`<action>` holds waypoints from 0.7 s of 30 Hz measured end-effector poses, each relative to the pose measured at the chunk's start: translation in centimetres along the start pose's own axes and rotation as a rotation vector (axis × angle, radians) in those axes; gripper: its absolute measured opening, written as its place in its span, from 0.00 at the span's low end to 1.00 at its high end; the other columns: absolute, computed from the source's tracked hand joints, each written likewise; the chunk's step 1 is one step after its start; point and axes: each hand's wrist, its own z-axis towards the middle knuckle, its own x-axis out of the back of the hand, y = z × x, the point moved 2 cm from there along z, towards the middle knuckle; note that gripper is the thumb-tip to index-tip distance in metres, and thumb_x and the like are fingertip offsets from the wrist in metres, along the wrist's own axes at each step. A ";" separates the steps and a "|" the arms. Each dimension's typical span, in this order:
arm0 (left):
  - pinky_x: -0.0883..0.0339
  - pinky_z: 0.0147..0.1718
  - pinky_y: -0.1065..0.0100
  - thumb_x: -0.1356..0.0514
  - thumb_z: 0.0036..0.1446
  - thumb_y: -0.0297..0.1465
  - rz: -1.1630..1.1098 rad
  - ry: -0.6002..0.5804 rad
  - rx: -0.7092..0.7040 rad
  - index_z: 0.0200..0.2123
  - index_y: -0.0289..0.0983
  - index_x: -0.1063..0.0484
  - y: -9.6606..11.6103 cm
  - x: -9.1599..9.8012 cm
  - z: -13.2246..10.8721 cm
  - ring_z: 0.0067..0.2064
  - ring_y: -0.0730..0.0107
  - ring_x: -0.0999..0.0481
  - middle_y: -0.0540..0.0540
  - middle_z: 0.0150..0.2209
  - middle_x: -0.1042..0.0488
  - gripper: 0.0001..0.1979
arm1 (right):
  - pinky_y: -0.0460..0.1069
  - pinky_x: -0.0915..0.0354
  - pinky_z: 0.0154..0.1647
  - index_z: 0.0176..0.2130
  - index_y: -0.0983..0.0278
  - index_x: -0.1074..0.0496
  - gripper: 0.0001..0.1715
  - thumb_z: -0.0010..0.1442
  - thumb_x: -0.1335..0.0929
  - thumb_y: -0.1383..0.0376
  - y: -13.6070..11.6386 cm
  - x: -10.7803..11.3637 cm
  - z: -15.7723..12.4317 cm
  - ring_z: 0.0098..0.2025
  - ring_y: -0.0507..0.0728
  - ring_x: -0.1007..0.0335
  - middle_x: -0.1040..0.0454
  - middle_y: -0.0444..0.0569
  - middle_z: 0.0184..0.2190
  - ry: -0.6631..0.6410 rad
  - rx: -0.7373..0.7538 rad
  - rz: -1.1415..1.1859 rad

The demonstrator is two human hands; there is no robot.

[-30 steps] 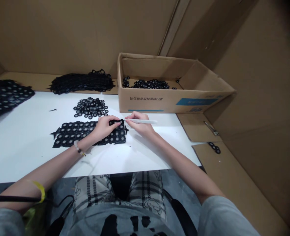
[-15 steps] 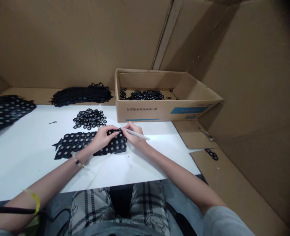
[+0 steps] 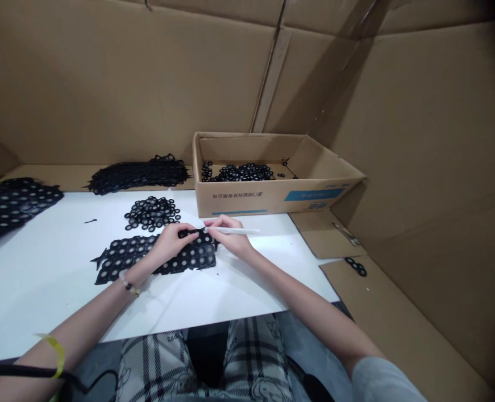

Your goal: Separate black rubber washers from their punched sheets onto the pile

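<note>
Black rubber washer sheet [image 3: 125,255] lies crosswise on desk [image 3: 50,296]; left hand [image 3: 174,240] on it, grip unclear; right hand [image 3: 231,237] pinches white stylus [image 3: 241,230] at edge.

Above the left hand [image 3: 172,240] sat a pale beaded bracelet [image 3: 125,282], then a yellow band [image 3: 55,349]; a grey sleeve [image 3: 381,385] and black-and-white plaid trousers [image 3: 247,357] showed too.

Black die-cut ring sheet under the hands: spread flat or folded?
Spread flat: the black die-cut ring sheet lies on the white table, its rows of rings showing, with no fold visible; the left hand touches it.
</note>
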 end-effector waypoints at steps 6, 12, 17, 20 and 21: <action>0.33 0.45 0.61 0.40 0.54 0.40 -0.029 -0.001 0.008 0.35 0.39 0.23 0.0 -0.4 -0.2 0.42 0.58 0.22 0.47 0.38 0.19 0.12 | 0.50 0.33 0.36 0.27 0.62 0.33 0.08 0.53 0.31 0.62 0.8 -0.2 -0.1 0.38 0.58 0.24 0.21 0.51 0.36 -0.013 -0.037 -0.107; 0.33 0.45 0.61 0.40 0.54 0.39 -0.054 0.031 0.015 0.34 0.38 0.23 -0.5 -0.8 -0.2 0.41 0.58 0.22 0.46 0.38 0.19 0.12 | 0.48 0.36 0.33 0.26 0.62 0.33 0.08 0.51 0.31 0.61 0.7 -0.3 -0.1 0.34 0.56 0.27 0.22 0.48 0.33 0.006 -0.062 -0.191; 0.33 0.46 0.60 0.40 0.54 0.39 -0.050 0.068 -0.015 0.35 0.37 0.23 -0.5 -1.1 -0.3 0.43 0.58 0.23 0.44 0.39 0.20 0.13 | 0.47 0.41 0.29 0.26 0.62 0.34 0.10 0.54 0.33 0.59 0.4 -0.9 -0.4 0.28 0.54 0.33 0.27 0.44 0.25 0.044 -0.038 -0.320; 0.33 0.47 0.61 0.40 0.54 0.41 -0.053 0.053 -0.035 0.36 0.37 0.23 -0.4 -0.8 -0.2 0.43 0.58 0.23 0.44 0.40 0.20 0.14 | 0.47 0.41 0.29 0.26 0.62 0.34 0.10 0.55 0.33 0.60 0.3 -1.1 -0.5 0.28 0.53 0.33 0.28 0.43 0.24 0.068 -0.008 -0.344; 0.33 0.47 0.61 0.40 0.54 0.41 -0.052 0.034 -0.039 0.36 0.37 0.23 -0.4 -0.6 -0.1 0.43 0.58 0.23 0.44 0.40 0.20 0.14 | 0.47 0.41 0.30 0.26 0.62 0.34 0.10 0.55 0.34 0.60 0.2 -1.1 -0.5 0.28 0.53 0.33 0.28 0.43 0.25 0.079 0.008 -0.341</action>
